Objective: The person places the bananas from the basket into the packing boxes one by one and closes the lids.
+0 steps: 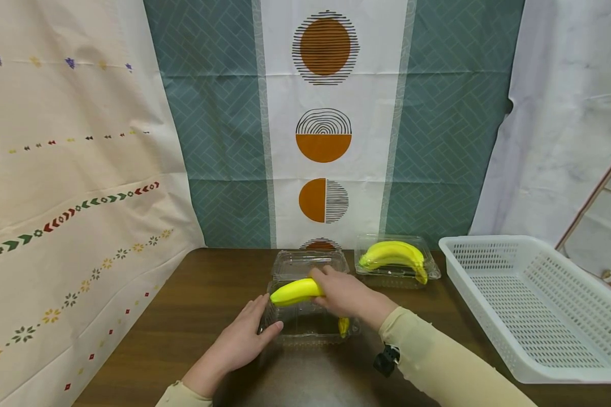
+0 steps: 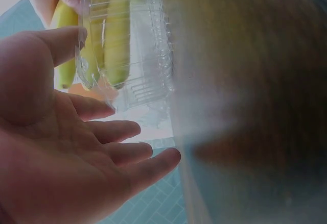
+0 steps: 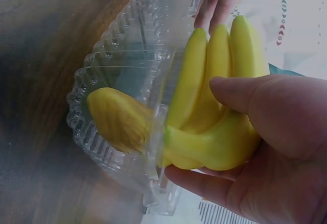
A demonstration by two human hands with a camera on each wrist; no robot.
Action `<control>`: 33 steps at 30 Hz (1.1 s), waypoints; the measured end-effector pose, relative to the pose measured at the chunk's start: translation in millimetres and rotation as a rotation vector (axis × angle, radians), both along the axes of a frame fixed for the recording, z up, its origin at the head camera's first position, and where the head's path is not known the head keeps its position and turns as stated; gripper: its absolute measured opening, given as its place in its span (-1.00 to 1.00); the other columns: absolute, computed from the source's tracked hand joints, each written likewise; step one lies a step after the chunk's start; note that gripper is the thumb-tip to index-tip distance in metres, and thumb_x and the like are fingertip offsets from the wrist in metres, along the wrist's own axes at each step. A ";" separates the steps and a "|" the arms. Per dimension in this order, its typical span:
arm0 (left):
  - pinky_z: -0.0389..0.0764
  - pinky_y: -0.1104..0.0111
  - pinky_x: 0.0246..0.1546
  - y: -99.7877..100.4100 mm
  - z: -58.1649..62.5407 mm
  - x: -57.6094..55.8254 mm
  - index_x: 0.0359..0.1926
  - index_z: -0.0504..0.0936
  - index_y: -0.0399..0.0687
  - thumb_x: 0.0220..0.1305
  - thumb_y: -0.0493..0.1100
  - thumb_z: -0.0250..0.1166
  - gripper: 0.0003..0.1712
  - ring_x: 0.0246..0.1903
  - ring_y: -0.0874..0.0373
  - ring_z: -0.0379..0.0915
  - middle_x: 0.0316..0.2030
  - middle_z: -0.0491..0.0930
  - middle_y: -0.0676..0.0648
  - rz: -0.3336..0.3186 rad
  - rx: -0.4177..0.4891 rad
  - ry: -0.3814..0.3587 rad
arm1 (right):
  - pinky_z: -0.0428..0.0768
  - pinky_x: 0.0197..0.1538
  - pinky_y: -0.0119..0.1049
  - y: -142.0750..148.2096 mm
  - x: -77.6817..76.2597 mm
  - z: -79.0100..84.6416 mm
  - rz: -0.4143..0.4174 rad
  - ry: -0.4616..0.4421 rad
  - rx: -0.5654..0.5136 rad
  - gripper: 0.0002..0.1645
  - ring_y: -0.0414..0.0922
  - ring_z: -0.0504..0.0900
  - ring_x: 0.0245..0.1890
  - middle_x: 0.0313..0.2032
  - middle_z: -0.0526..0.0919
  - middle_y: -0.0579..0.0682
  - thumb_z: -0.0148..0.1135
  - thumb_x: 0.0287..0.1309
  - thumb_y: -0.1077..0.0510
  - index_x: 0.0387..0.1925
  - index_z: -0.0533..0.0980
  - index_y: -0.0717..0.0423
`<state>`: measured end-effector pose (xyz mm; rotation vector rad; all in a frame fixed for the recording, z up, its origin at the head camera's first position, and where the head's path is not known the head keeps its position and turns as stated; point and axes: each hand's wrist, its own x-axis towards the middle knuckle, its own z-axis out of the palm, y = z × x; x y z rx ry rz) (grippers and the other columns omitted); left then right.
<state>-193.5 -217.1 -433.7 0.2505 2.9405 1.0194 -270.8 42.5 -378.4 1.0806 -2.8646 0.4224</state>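
Note:
My right hand [image 1: 342,291] grips a bunch of yellow bananas [image 3: 217,83], thumb on one side and fingers beneath. The bunch is over a clear plastic clamshell box [image 1: 305,338] with its lid raised at the back. Its stem end reaches down inside the box wall, while several banana tips point toward my left hand. My left hand [image 1: 244,333] lies along the box's left side, fingers extended and thumb apart. In the left wrist view the thumb [image 2: 69,44] is against the box edge, and the palm holds nothing.
A second clear box [image 1: 362,270] with a bunch of bananas [image 1: 394,254] in it stands behind, to the right. The white perforated basket [image 1: 481,308] occupies the table's right side. Curtains hang behind the brown table [image 1: 183,316].

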 end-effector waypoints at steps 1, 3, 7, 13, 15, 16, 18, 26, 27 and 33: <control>0.16 -0.38 0.54 0.0 0.1 0.0 0.73 0.18 -0.26 0.60 0.20 0.35 0.00 0.68 -0.40 -0.05 0.68 0.13 -0.39 0.001 0.001 -0.001 | 0.65 -0.22 -0.04 -0.2 -0.2 -0.9 0.002 0.002 0.001 -0.61 -0.10 0.55 -0.32 -0.20 0.48 -0.01 0.49 0.49 0.07 0.14 0.49 0.03; 0.16 -0.38 0.54 0.0 0.0 0.2 0.73 0.18 -0.26 0.60 0.20 0.36 0.00 0.68 -0.40 -0.05 0.68 0.13 -0.39 0.001 0.000 -0.002 | 0.65 -0.21 -0.05 -0.9 -0.9 -3.6 0.001 -0.003 0.006 -0.61 -0.10 0.55 -0.31 -0.20 0.49 -0.01 0.49 0.48 0.08 0.14 0.49 0.04; 0.17 -0.38 0.54 0.1 -0.2 0.5 0.72 0.19 -0.27 0.59 0.20 0.36 0.00 0.68 -0.41 -0.04 0.68 0.14 -0.39 -0.001 0.001 -0.002 | 0.67 -0.15 -0.05 -1.6 -1.3 -8.2 -0.006 -0.012 0.021 -0.59 -0.09 0.56 -0.26 -0.17 0.51 0.00 0.50 0.48 0.10 0.17 0.50 0.05; 0.16 -0.38 0.54 0.2 -0.7 -0.1 0.72 0.18 -0.27 0.59 0.20 0.36 0.01 0.68 -0.41 -0.04 0.68 0.14 -0.40 -0.003 0.003 0.001 | 0.69 -0.13 -0.03 -2.8 -0.8 -11.1 -0.017 0.001 0.036 -0.56 -0.08 0.59 -0.24 -0.16 0.53 0.02 0.52 0.46 0.07 0.18 0.51 0.06; 0.16 -0.38 0.54 0.2 -0.4 -0.3 0.73 0.18 -0.28 0.59 0.20 0.36 0.01 0.68 -0.41 -0.04 0.68 0.14 -0.40 -0.002 0.004 0.001 | 0.70 -0.12 -0.03 -3.3 -0.7 -11.1 -0.021 0.007 0.041 -0.55 -0.07 0.60 -0.24 -0.16 0.53 0.02 0.53 0.45 0.06 0.19 0.51 0.06; 0.16 -0.39 0.54 0.2 -0.3 -0.4 0.72 0.18 -0.28 0.59 0.20 0.36 0.01 0.68 -0.41 -0.05 0.68 0.14 -0.40 -0.002 0.004 0.000 | 0.70 -0.11 -0.03 -3.6 -0.7 -11.1 -0.023 0.008 0.044 -0.54 -0.07 0.60 -0.24 -0.16 0.54 0.02 0.53 0.44 0.06 0.20 0.51 0.07; 0.16 -0.39 0.54 0.1 0.2 -0.4 0.72 0.18 -0.28 0.59 0.20 0.36 0.01 0.68 -0.42 -0.05 0.68 0.14 -0.39 -0.001 0.006 -0.001 | 0.71 -0.09 -0.02 -4.3 -1.1 -11.1 -0.025 0.009 0.047 -0.53 -0.06 0.61 -0.23 -0.15 0.55 0.03 0.53 0.44 0.05 0.20 0.52 0.07; 0.18 -0.38 0.53 0.0 0.0 -0.5 0.72 0.20 -0.28 0.59 0.22 0.36 0.01 0.67 -0.41 -0.02 0.67 0.17 -0.39 0.005 0.000 0.002 | 0.70 -0.10 -0.03 -7.0 -2.1 -13.0 -0.026 -0.006 0.066 -0.56 -0.08 0.60 -0.25 -0.14 0.54 0.03 0.51 0.47 0.05 0.20 0.52 0.06; 0.19 -0.38 0.53 0.2 0.1 -0.6 0.72 0.20 -0.28 0.59 0.22 0.36 0.01 0.67 -0.41 -0.02 0.66 0.17 -0.39 0.007 0.000 0.003 | 0.69 -0.10 -0.03 -7.3 -2.2 -13.1 -0.027 -0.009 0.070 -0.57 -0.08 0.60 -0.26 -0.14 0.54 0.03 0.50 0.48 0.05 0.20 0.52 0.06; 0.19 -0.37 0.54 0.9 0.4 -0.3 0.71 0.21 -0.29 0.58 0.21 0.37 0.00 0.67 -0.41 0.00 0.66 0.18 -0.40 0.009 0.004 0.010 | 0.69 -0.11 -0.02 -8.6 -2.9 -13.8 -0.027 0.003 0.081 -0.57 -0.08 0.60 -0.27 -0.16 0.53 0.02 0.51 0.47 0.04 0.18 0.52 0.06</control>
